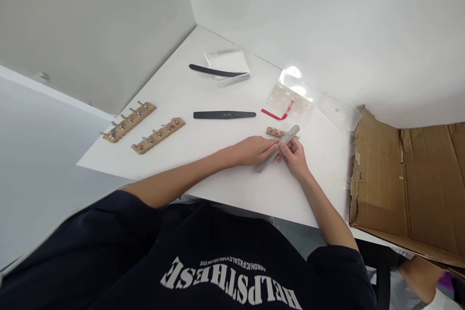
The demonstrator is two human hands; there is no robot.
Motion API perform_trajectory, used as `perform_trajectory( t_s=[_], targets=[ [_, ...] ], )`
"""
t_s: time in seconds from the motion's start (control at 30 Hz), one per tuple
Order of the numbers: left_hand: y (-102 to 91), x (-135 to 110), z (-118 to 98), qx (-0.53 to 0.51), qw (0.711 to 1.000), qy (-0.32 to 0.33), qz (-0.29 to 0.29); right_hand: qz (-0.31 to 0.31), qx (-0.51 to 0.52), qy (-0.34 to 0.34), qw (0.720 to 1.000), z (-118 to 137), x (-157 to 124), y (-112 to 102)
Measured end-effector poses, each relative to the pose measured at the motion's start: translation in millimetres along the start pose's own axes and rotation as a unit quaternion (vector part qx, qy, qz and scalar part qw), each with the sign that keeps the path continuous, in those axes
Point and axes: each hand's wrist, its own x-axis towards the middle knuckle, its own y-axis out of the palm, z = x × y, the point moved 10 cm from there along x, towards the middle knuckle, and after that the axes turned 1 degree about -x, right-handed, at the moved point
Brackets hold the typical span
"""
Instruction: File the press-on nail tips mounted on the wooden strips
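A grey nail file point(291, 134) slants between my two hands above the near part of the table. My left hand point(254, 150) comes in from the left, its fingers closed at the middle of the file. On the other side, my right hand point(296, 159) grips the file, thumb on its face and fingers curled beneath. Whether a small piece is also pinched between the hands is hidden. Just behind the hands lies a short wooden strip with clips point(275, 131), partly covered by the hands and file.
Two wooden clip strips point(130, 122) point(159, 136) lie at left. A black file point(224, 115) lies mid-table; a curved one point(214, 71) rests on a clear packet point(232, 62). A clear box of nail tips point(288, 97), red strip point(278, 115) and cardboard box point(407, 179) are right.
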Motion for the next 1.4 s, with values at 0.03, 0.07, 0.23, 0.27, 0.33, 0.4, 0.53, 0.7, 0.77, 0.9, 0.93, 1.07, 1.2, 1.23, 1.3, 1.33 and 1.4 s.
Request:
perform_trajectory(
  t_s=[0.03, 0.07, 0.23, 0.27, 0.33, 0.4, 0.53, 0.7, 0.77, 0.9, 0.93, 1.07, 1.2, 1.23, 1.3, 1.33, 1.4],
  targets=[
    [-0.2, -0.2, -0.3, -0.003, 1.000, -0.001, 0.001, 0.000, -0.002, 0.001, 1.000, 0.0, -0.1, 0.0],
    [-0.2, -0.4, -0.6, -0.006, 1.000, -0.001, 0.001, -0.001, -0.005, 0.001, 1.000, 0.1, -0.3, 0.1],
    [0.1, -0.4, -0.2, -0.016, 1.000, 0.003, 0.001, 0.001, -0.006, 0.003, 1.000, 1.4, -1.0, 1.5],
    [0.0, -0.4, 0.0, -0.016, 1.000, 0.003, 0.000, 0.001, -0.004, 0.004, 1.000, 1.5, -0.9, 1.5],
    [-0.4, -0.7, -0.3, -0.014, 1.000, 0.004, 0.000, 0.001, -0.001, 0.004, 1.000, 1.4, -0.7, 1.6],
    [-0.6, -1.1, -1.1, -0.014, 1.000, 0.005, 0.001, 0.001, -0.001, 0.005, 1.000, 1.7, -0.6, 1.7],
    [-1.0, -1.5, -2.1, -0.018, 1.000, 0.004, 0.004, 0.001, -0.004, 0.010, 1.000, 2.3, -1.5, 2.3],
    [-1.4, -1.6, -2.7, -0.015, 1.000, 0.003, 0.004, 0.000, 0.001, 0.013, 1.000, 2.6, -2.2, 2.4],
    [-1.6, -1.6, -2.8, -0.014, 1.000, 0.004, 0.004, 0.001, 0.006, 0.012, 1.000, 2.5, -1.9, 2.5],
    [-1.8, -1.1, -2.6, -0.014, 1.000, 0.004, 0.003, 0.001, 0.008, 0.011, 1.000, 0.9, -1.2, 2.1],
    [-1.9, -0.9, -2.4, -0.013, 1.000, 0.004, 0.002, 0.000, 0.007, 0.011, 1.000, 0.6, -1.1, 1.7],
    [-2.3, -0.1, -0.5, -0.017, 1.000, 0.000, 0.000, -0.002, 0.003, 0.012, 1.000, -0.3, -1.2, 0.8],
    [-1.7, 0.2, 0.1, -0.021, 1.000, 0.001, 0.000, 0.001, 0.005, 0.012, 1.000, 1.3, -1.2, 1.9],
    [-1.7, 0.2, -0.3, -0.021, 1.000, 0.003, 0.000, 0.001, 0.007, 0.013, 1.000, 1.9, -1.3, 2.2],
    [-2.2, 0.0, -1.3, -0.019, 1.000, 0.007, -0.003, -0.002, 0.007, 0.015, 1.000, 3.0, -1.4, 2.4],
    [-2.5, -0.1, -1.8, -0.019, 1.000, 0.008, -0.005, -0.002, 0.007, 0.016, 1.000, 3.2, -1.4, 2.5],
    [-2.7, -0.3, -2.4, -0.021, 1.000, 0.009, -0.006, -0.003, 0.007, 0.015, 1.000, 3.6, -1.5, 2.5]
  ],
)
